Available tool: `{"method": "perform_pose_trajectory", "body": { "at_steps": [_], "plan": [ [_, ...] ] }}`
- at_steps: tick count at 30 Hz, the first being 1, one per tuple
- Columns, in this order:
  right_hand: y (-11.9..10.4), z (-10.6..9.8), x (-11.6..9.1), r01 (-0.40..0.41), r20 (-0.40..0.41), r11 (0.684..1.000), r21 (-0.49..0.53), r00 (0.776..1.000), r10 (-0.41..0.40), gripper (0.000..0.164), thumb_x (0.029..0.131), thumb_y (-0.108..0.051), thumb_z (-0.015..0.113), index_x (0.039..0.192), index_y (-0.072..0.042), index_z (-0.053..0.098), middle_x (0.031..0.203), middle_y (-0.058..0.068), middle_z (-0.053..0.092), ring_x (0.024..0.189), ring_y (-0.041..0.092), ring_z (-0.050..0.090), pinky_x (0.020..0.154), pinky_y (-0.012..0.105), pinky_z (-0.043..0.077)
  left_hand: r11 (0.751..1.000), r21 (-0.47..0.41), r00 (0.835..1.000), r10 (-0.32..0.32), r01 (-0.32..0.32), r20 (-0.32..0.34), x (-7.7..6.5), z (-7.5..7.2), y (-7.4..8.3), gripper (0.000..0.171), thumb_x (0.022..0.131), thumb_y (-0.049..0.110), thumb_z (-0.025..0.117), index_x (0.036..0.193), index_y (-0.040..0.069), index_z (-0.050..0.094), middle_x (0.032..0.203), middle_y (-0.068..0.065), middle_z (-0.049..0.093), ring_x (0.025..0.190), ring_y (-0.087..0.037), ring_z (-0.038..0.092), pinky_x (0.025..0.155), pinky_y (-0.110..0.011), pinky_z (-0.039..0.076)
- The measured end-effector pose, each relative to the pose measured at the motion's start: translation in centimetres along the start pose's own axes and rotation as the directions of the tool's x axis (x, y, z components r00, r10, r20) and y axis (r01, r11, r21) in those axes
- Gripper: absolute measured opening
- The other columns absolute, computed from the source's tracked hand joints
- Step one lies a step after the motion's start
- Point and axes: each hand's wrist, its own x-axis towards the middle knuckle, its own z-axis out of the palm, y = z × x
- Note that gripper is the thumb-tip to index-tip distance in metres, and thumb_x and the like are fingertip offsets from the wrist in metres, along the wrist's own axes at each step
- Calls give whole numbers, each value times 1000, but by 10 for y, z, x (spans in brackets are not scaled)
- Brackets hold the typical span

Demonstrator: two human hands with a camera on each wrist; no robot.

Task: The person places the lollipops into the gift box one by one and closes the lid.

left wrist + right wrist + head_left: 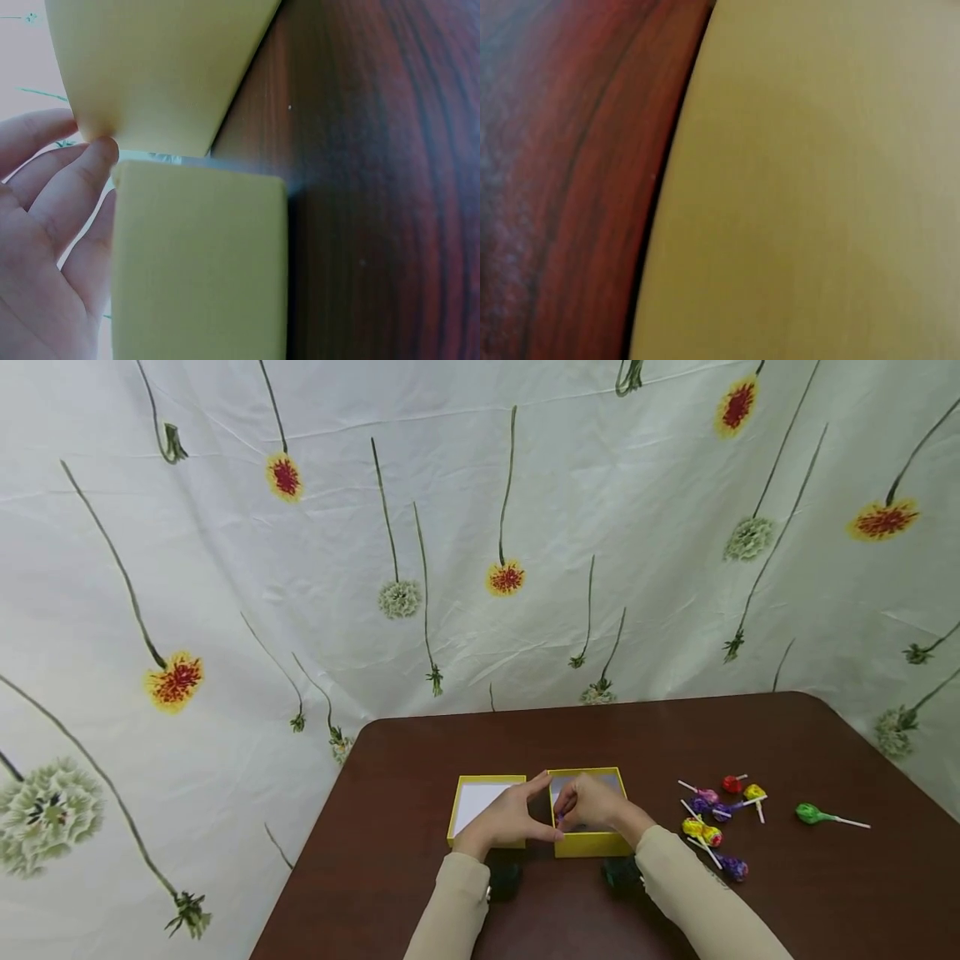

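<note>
A yellow box point(592, 845) stands open on the dark table. My left hand point(504, 817) holds its left side, thumb at the front corner and fingers toward the back one. In the left wrist view, fingertips of that hand point(52, 202) touch the yellow box point(157, 67). My right hand point(592, 803) reaches into the box with bent fingers and pinches a small purple-wrapped thing point(559, 819), probably a lollipop, mostly hidden by the fingers. Only the box's outer wall point(802, 187) and table show in the right wrist view.
The yellow-rimmed lid point(476, 802) lies left of the box, white inside upward. Right of the box are several wrapped lollipops, among them a red one point(731, 784), a yellow one point(693, 828) and a purple one point(733, 867). A green lollipop point(810, 813) lies farther right.
</note>
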Motion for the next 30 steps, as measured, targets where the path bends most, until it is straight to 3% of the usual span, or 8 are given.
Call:
{"method": "perform_pose_trajectory", "body": {
  "at_steps": [9, 16, 19, 25, 30],
  "plan": [
    [0, 4, 1, -7, 3, 1000, -6, 1000, 7, 15, 79, 13, 73, 90, 3, 75, 83, 11, 75, 74, 19, 71, 70, 35, 62, 1000, -4, 1000, 6, -6, 0, -1, 0, -3, 98, 80, 33, 84, 158, 10, 30, 167, -6, 24, 152, -25, 28, 118, -50, 35],
    [-6, -2, -3, -70, -50, 997, -41, 996, 68, 17, 79, 3, 79, 96, 1, 76, 88, 7, 74, 79, 17, 70, 74, 35, 62, 1000, 6, 1000, 1, -1, 8, -1, -1, 0, 99, 78, 34, 85, 158, 11, 31, 166, -5, 25, 152, -23, 29, 119, -49, 35],
    [-12, -11, -7, -77, -82, 996, -46, 994, 73, 20, 81, -2, 80, 101, 0, 76, 96, 8, 75, 85, 18, 71, 79, 38, 61, 1000, 16, 1000, 0, 0, 7, 0, 0, 2, 99, 78, 35, 85, 158, 12, 32, 166, -3, 26, 152, -23, 29, 120, -49, 34],
    [-25, -38, -17, -15, -137, 998, -54, 991, 8, 24, 87, -9, 76, 109, 1, 74, 109, 16, 74, 96, 24, 71, 83, 41, 60, 1000, 27, 1000, -7, 7, 3, 2, 1, 1, 98, 78, 36, 85, 158, 13, 33, 167, -3, 25, 152, -24, 28, 121, -50, 31],
    [-29, -68, -33, -31, -213, 998, -50, 977, 19, 23, 90, -11, 73, 111, 0, 73, 113, 19, 72, 98, 24, 69, 85, 41, 60, 1000, 25, 1000, -19, 19, 4, 2, 0, 1, 99, 77, 36, 85, 158, 12, 33, 167, -2, 25, 153, -24, 27, 121, -51, 30]
  ]
}}
